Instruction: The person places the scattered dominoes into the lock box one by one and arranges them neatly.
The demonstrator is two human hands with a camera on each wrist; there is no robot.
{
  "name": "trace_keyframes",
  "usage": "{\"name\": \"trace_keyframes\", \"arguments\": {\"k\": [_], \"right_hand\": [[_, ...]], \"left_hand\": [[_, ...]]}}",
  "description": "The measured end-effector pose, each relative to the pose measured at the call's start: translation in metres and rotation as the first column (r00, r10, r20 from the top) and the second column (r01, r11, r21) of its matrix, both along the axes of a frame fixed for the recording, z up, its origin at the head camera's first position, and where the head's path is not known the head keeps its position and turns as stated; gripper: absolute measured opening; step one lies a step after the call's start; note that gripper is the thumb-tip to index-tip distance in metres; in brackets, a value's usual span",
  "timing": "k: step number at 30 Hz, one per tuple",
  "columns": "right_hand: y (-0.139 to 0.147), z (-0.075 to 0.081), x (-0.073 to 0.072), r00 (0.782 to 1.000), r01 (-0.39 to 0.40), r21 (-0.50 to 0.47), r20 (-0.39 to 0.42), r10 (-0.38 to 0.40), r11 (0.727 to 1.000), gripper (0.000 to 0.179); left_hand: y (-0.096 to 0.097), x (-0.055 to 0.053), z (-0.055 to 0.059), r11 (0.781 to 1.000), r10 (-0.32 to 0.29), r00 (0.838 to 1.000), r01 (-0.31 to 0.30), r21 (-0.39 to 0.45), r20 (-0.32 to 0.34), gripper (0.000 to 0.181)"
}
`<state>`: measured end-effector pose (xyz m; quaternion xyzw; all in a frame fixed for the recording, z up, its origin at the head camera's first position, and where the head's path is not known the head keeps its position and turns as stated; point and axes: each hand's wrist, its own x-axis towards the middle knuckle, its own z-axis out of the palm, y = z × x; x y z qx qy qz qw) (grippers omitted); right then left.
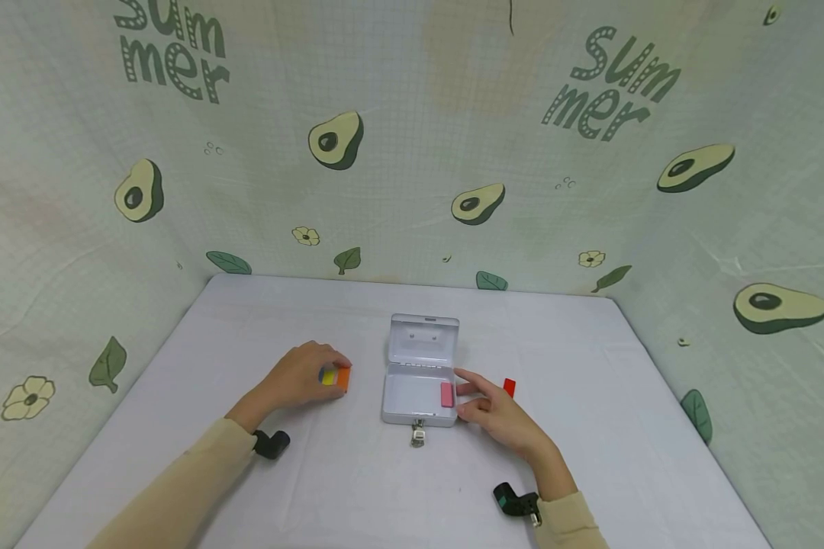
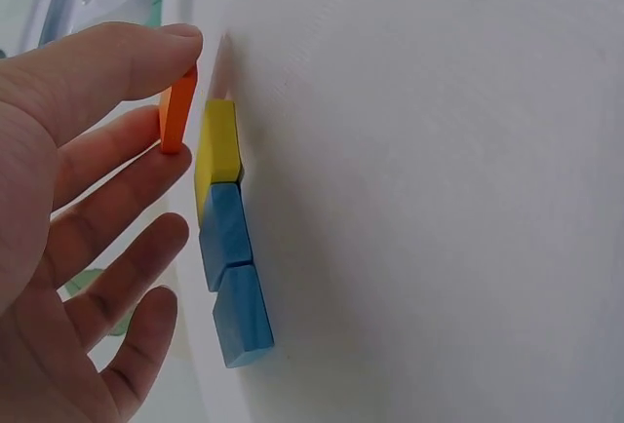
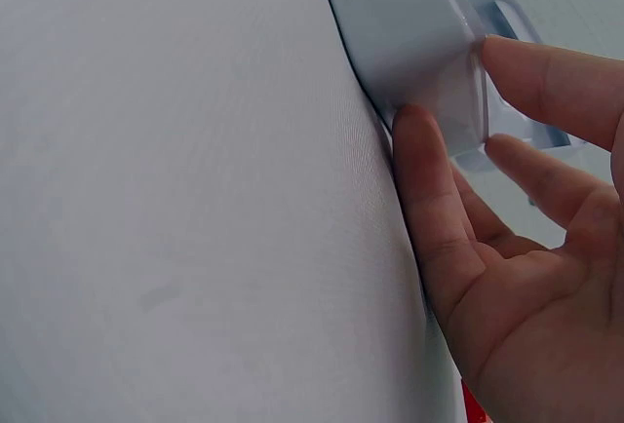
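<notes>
An orange block (image 1: pixel 343 379) is pinched between the thumb and fingers of my left hand (image 1: pixel 307 375), just above the table. Under that hand, a yellow block (image 2: pixel 219 150) and two blue blocks (image 2: pixel 226 233) stand in a row on the cloth. A white metal cash box (image 1: pixel 412 393) stands with its lid raised. Inside it, against the right wall, is a pink block (image 1: pixel 447 395). My right hand (image 1: pixel 497 412) touches the right side of the box with its fingertips, fingers spread and loosely bent.
A red block (image 1: pixel 510 387) lies on the table behind the right hand. The box's latch (image 1: pixel 418 433) hangs at its front. White cloth (image 1: pixel 357 488) covers the table, and printed fabric walls (image 1: pixel 398 229) rise around its back and sides.
</notes>
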<state>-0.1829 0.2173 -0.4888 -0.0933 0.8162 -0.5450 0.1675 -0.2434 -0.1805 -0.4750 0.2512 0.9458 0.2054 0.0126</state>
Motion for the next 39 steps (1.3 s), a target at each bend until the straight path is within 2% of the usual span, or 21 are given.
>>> {"name": "trace_keyframes", "arguments": {"k": [7,17,26,39], "right_hand": [[0.000,0.001,0.001,1.000,-0.005,-0.021,0.001,0.005,1.000,0.067],[0.001,0.000,0.000,1.000,-0.006,-0.019,0.009,0.006,1.000,0.067],[0.001,0.000,-0.001,1.000,-0.005,-0.017,0.003,0.005,1.000,0.067],[0.002,-0.002,-0.002,1.000,-0.008,-0.019,0.003,0.008,1.000,0.067]], "left_hand": [[0.008,0.000,0.004,1.000,0.007,1.000,-0.008,-0.018,-0.002,0.037],[0.020,0.001,0.013,1.000,-0.022,0.999,0.021,-0.011,-0.040,0.038],[0.038,0.003,0.022,1.000,-0.005,0.999,0.005,0.004,-0.037,0.040],[0.066,0.006,0.035,0.998,-0.052,0.998,0.052,0.018,-0.044,0.041]]}}
